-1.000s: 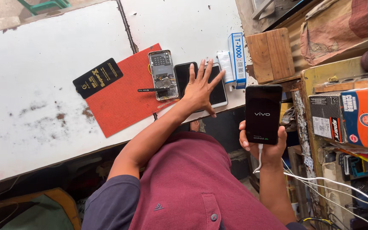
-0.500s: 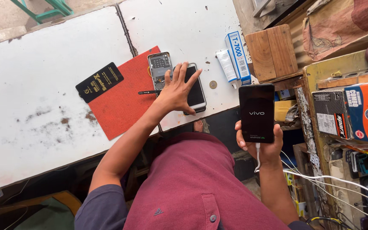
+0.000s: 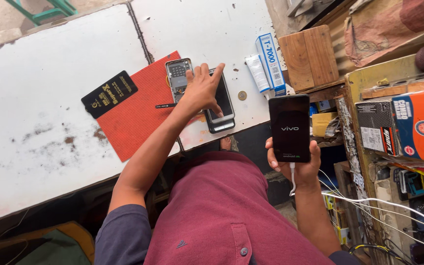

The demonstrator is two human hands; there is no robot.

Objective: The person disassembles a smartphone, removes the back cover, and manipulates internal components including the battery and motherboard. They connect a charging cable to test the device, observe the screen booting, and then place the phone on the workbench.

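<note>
My left hand point(image 3: 199, 91) lies on a dark phone point(image 3: 225, 105) that rests on the white table point(image 3: 45, 147), fingers over its upper left edge and thumb on the glass. Just left of it an opened phone body point(image 3: 175, 73) with bare circuitry lies on a red mat point(image 3: 133, 120). My right hand point(image 3: 296, 169) holds a black phone point(image 3: 290, 125) upright off the table's edge. Its screen is lit with a start-up logo, and a white cable point(image 3: 292, 179) hangs from its bottom.
A black card point(image 3: 109, 93) and a thin dark tool point(image 3: 165, 105) lie on the mat. A coin point(image 3: 242, 95), white tube point(image 3: 257, 73), blue-and-white box point(image 3: 271, 61) and wooden block point(image 3: 310, 54) sit at the table's right end. Shelves with an orange box point(image 3: 423, 125) and white wires point(image 3: 384, 203) stand right.
My left hand has slid left across the phone on the table and its spread fingers have drawn together. My right hand keeps holding the lit phone in the same pose.
</note>
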